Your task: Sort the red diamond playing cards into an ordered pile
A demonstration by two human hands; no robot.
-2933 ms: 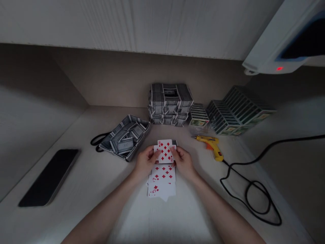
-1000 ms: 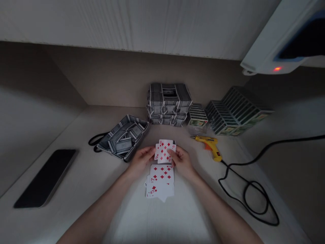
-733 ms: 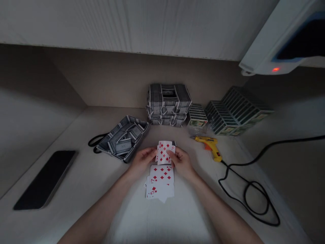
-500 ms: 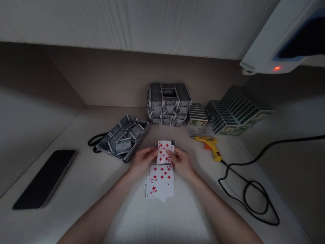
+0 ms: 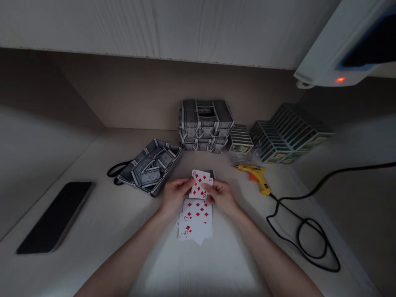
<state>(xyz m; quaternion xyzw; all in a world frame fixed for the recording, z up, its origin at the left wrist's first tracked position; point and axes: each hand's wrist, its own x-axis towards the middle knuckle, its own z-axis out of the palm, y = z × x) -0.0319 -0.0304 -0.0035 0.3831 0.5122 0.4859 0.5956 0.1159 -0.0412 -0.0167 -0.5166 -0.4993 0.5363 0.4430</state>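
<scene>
Between my two hands are playing cards [image 5: 200, 178], with an eight of diamonds facing up on top and the edge of another card showing at its right. My left hand [image 5: 175, 194] pinches the left edge of the eight, its thumb on the face. My right hand [image 5: 221, 195] grips the right side, thumb over the face, fingers curled behind. Just below lies a loose pile of face-up red diamond cards [image 5: 197, 212], a seven and a five among them. How many cards I hold is hidden.
To the left are a card-patterned open tray [image 5: 123, 180] holding cards, black-handled scissors [image 5: 115, 170] and a phone [image 5: 54, 218]. Behind stand stacked card-patterned boxes [image 5: 204, 123] and packed card decks [image 5: 269, 140]. A yellow glue gun [image 5: 258, 176] with a looped black cable [image 5: 305, 260] lies right.
The eight of diamonds has shifted slightly left and tilted, and my left thumb now lies on its edge. The pile below looks the same.
</scene>
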